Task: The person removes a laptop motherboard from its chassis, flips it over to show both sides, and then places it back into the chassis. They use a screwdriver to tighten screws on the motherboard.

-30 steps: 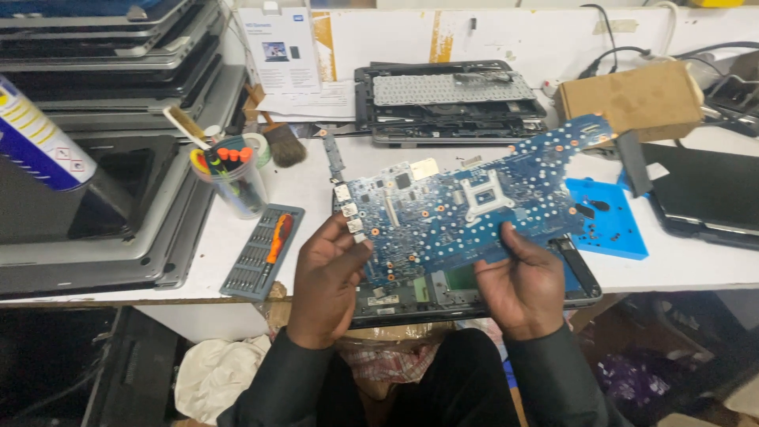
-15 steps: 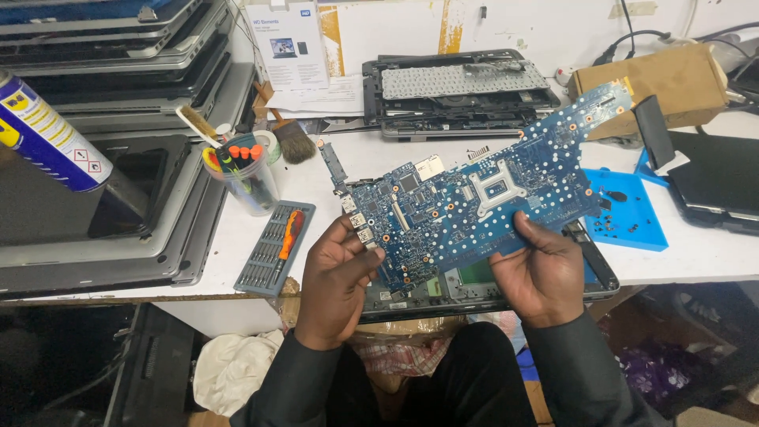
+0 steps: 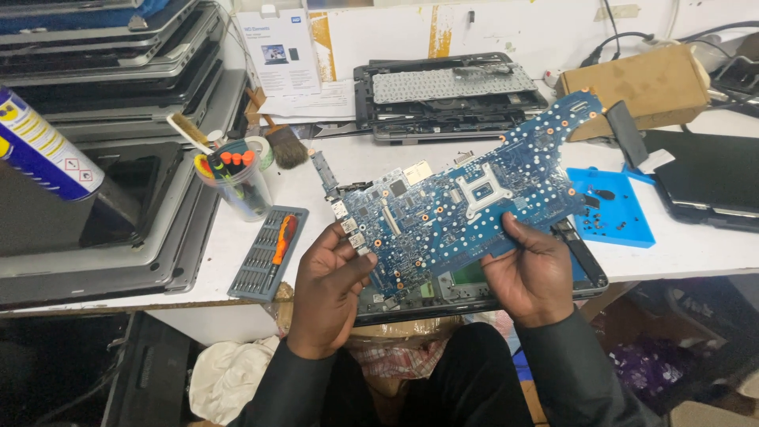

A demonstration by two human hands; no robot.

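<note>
While the blue circuit board (image 3: 466,209) is held up over the white bench (image 3: 696,253), it is gripped at both lower edges. The left hand (image 3: 328,289) is closed on the board's port-lined end, thumb on top, fingers curled beneath. The right hand (image 3: 534,273) is clamped on the lower right edge, thumb laid across the face. Directly under both hands an opened laptop shell (image 3: 474,292) is seen. Just left of the left hand a screwdriver bit tray (image 3: 269,253) is laid, with a clear cup of tools (image 3: 233,182) beyond it. To the right of the right hand a blue mat (image 3: 613,209) is spread.
</note>
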